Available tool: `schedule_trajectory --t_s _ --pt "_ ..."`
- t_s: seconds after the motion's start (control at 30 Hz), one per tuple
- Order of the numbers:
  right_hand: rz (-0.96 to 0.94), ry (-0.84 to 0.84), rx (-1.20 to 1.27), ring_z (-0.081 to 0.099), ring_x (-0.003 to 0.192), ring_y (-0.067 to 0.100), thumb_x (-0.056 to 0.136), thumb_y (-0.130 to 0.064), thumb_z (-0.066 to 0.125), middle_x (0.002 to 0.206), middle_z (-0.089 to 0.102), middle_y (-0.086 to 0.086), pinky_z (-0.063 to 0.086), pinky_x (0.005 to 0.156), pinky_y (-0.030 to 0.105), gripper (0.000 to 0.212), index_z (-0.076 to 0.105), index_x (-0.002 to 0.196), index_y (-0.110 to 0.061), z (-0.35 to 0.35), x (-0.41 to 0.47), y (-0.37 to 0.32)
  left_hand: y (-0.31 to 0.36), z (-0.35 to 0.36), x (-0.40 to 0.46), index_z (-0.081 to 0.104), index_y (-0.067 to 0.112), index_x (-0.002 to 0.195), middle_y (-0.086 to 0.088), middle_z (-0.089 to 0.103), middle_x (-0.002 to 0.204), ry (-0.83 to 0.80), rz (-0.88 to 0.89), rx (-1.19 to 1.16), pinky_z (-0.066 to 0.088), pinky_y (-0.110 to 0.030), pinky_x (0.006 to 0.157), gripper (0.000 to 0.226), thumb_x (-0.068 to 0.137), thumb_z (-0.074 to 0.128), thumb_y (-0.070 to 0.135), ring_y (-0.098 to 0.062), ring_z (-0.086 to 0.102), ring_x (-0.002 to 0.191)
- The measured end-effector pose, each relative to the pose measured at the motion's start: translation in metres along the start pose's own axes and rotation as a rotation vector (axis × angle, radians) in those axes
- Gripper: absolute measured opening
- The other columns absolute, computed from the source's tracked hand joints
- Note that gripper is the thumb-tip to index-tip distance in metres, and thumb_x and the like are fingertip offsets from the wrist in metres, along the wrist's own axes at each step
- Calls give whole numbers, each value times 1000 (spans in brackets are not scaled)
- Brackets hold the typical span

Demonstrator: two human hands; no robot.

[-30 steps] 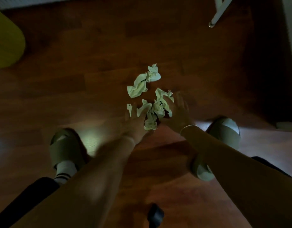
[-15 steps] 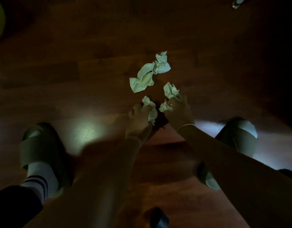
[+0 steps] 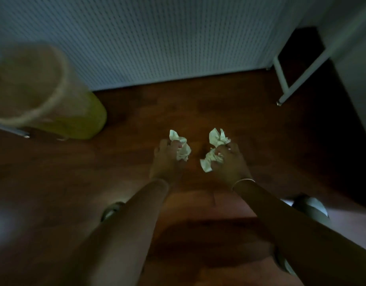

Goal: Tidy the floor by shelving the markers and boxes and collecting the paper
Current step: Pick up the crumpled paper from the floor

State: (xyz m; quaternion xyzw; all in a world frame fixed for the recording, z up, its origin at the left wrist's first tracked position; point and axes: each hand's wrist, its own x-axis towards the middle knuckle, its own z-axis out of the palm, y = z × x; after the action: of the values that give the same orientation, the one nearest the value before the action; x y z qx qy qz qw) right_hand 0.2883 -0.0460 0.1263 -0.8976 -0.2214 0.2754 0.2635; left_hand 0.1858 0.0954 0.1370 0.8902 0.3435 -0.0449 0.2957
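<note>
Light was poor and the view blurred throughout. We noted a dark reddish wooden floor [image 3: 198, 104] filling most of the view, with a pale wall [image 3: 157, 38] patterned in fine dots along its far edge. At far left stood a yellow-green basket [image 3: 75, 120] with a rope-like rim, open at the top, resting on the floor close to the wall. At far right we logged a white metal frame [image 3: 297, 79], its foot on the floor. Both bare forearms reached forward over the floor. The left hand [image 3: 165, 159] was clenched around a crumpled paper wad [image 3: 183, 147], which stuck out past the knuckles. The right hand [image 3: 229, 162], with a thin bracelet [image 3: 242, 181] at the wrist, was likewise clenched on crumpled paper pieces [image 3: 216, 147] that poked out above and below the fingers [image 3: 224, 150]. The two bundles were held apart, side by side, right of the basket. A grey slipper [image 3: 309, 207] showed beneath the right forearm, another [image 3: 112, 210] partly hidden under the left. We could read no writing, brand or label anywhere.
</note>
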Motion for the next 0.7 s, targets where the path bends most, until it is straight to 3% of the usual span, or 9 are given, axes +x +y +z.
schedule_trajectory --t_s 0.1,0.23,0.4,0.57,0.7 --pt "-100 41 24 53 109 30 79 -16 64 127 44 14 45 90 31 32 61 109 -8 -9 -1 -67 -13 -72 4 51 15 127 -10 41 133 106 28 21 40 -32 91 45 84 61 21 -30 43 117" --pt "-228 78 32 55 106 25 83 -20 62 127 45 10 38 76 22 33 57 115 -14 -5 -5 -168 -49 -170 -2 52 10 124 -14 43 129 239 30 -17 43 -38 94 46 80 62 15 -32 47 114" --pt "-369 112 76 55 101 24 83 -21 61 119 52 11 39 74 24 32 57 114 -14 11 -5 -275 -105 -259 -2 53 8 123 -17 43 129 388 -1 -48 45 -47 95 45 79 63 12 -37 47 116" --pt "-445 82 115 56 92 28 84 -23 61 109 54 14 36 69 26 30 55 111 -13 43 14 -368 -165 -322 17 55 7 124 -19 45 130 530 -96 -114 44 -41 97 48 79 68 15 -35 48 117" --pt "-528 42 137 56 98 25 86 -25 62 115 57 13 35 73 25 40 51 122 -16 67 40 -438 -198 -357 42 38 12 142 -14 26 151 526 -149 -248 35 -39 110 64 86 65 27 -31 36 136"
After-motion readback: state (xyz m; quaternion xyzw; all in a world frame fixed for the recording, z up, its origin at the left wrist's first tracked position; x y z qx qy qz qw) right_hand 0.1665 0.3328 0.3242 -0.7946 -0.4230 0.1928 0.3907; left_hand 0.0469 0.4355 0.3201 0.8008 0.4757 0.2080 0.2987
